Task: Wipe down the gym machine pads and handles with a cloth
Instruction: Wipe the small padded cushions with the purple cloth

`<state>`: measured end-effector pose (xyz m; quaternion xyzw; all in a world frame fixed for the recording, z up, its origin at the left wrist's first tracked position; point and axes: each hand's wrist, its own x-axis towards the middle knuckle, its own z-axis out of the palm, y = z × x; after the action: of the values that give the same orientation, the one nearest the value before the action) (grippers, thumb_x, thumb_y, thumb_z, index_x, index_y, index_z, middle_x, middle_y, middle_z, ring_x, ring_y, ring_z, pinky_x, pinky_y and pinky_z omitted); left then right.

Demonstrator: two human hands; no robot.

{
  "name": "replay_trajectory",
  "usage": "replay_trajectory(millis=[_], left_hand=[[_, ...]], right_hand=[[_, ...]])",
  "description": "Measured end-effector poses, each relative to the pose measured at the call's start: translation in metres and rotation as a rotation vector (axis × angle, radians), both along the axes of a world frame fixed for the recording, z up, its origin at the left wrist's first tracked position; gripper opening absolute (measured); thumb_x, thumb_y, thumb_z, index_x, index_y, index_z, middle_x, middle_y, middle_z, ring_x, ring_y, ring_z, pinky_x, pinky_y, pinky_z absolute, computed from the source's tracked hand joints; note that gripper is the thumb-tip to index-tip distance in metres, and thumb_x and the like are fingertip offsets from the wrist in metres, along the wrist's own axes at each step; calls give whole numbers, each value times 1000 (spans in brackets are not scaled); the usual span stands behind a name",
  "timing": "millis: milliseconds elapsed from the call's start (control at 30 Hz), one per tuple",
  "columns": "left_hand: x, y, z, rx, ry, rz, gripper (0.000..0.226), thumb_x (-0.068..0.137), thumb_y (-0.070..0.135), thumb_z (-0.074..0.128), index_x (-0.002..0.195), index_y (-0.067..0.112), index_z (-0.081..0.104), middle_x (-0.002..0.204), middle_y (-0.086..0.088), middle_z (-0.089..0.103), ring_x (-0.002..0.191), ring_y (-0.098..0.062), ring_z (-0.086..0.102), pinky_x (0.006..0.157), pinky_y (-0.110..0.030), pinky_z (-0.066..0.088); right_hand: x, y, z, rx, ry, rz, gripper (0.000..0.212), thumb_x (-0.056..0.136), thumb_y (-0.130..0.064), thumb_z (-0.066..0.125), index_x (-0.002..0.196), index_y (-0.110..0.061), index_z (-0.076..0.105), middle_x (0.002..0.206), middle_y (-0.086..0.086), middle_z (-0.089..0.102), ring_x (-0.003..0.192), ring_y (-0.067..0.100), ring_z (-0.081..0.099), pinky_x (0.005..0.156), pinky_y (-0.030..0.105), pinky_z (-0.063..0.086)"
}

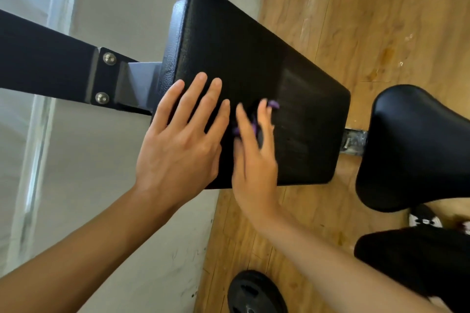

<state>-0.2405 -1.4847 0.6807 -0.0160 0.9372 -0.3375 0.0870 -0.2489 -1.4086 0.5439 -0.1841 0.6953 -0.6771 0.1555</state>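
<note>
While the left hand (178, 145) rests flat on the black pad (254, 46) with its fingers straight, the right hand (254, 160) presses a purple cloth (273, 104) under spread fingers. The pad's length runs away beyond the fingertips, so the right hand seems best placed.

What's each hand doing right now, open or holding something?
Left hand: open, fingers straight, flat on the black pad.
Right hand: open, blurred, fingers fairly straight, pressing the purple cloth against the pad.
</note>
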Motion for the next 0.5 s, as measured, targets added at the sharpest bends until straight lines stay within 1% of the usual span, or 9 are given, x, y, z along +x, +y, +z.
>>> replay_trajectory(millis=[67, 100, 167, 233, 300, 333, 400, 467, 500], left_hand=[[0, 0, -2, -6, -7, -1, 45, 108, 25, 42, 146, 5, 55, 161, -22, 41, 153, -40, 31, 127, -54, 20], [0, 0, -2, -7, -4, -1, 45, 108, 25, 41, 146, 5, 55, 161, -21, 41, 153, -40, 31, 127, -53, 20], [2, 0, -2, -9, 7, -3, 44, 108, 24, 42, 146, 6, 56, 161, -21, 42, 153, -39, 32, 127, -53, 21], [3, -1, -3, -21, 13, -12, 44, 107, 22, 45, 146, 5, 55, 161, -21, 42, 153, -39, 32, 126, -54, 22], [3, -2, -4, -20, 9, -20, 44, 107, 22, 45, 147, 6, 55, 161, -22, 42, 153, -39, 32, 126, -55, 23], [3, -2, -5, -21, 11, -20, 44, 108, 23, 44, 147, 6, 55, 161, -21, 42, 153, -39, 32, 126, -55, 23], [3, -1, -4, -32, 23, -12, 44, 110, 27, 42, 146, 6, 56, 160, -21, 43, 153, -38, 33, 126, -54, 23], [2, -1, -4, -36, 29, -5, 45, 111, 30, 41, 146, 6, 56, 160, -21, 43, 153, -38, 34, 126, -54, 23], [2, 0, -4, -30, 23, -3, 45, 112, 30, 41, 147, 6, 55, 160, -20, 43, 153, -38, 34, 126, -54, 23]], right_hand=[[22, 16, -10, -13, 55, 97, 52, 108, -28, 35, 159, -27, 23, 171, 6, 8, 159, 21, 6, 125, 50, 24], [14, 15, -16, -12, 93, 125, 54, 107, -26, 36, 160, -26, 23, 171, 7, 9, 159, 22, 5, 127, 46, 19], [-27, -4, -14, -10, 126, 92, 54, 107, -22, 37, 160, -22, 28, 170, 13, 12, 159, 25, 6, 129, 42, 11], [-84, -34, -6, -21, 47, 14, 52, 109, -21, 37, 160, -19, 31, 170, 16, 14, 158, 30, 7, 128, 47, 16], [-126, -55, -4, -8, 3, -96, 50, 109, -23, 37, 159, -20, 34, 169, 16, 20, 157, 33, 13, 122, 51, 33], [-130, -58, -4, -8, 6, -132, 49, 109, -25, 37, 158, -20, 37, 168, 16, 22, 157, 34, 16, 118, 52, 39], [-97, -45, -5, -23, -6, -172, 48, 110, -27, 36, 158, -22, 37, 168, 15, 22, 157, 31, 18, 116, 51, 42], [-30, -13, -9, -2, -36, -124, 49, 110, -29, 34, 159, -25, 33, 170, 10, 18, 158, 25, 14, 122, 48, 34], [4, 6, -10, 8, -37, -58, 49, 110, -30, 34, 159, -27, 30, 171, 7, 15, 159, 23, 11, 124, 47, 30]])
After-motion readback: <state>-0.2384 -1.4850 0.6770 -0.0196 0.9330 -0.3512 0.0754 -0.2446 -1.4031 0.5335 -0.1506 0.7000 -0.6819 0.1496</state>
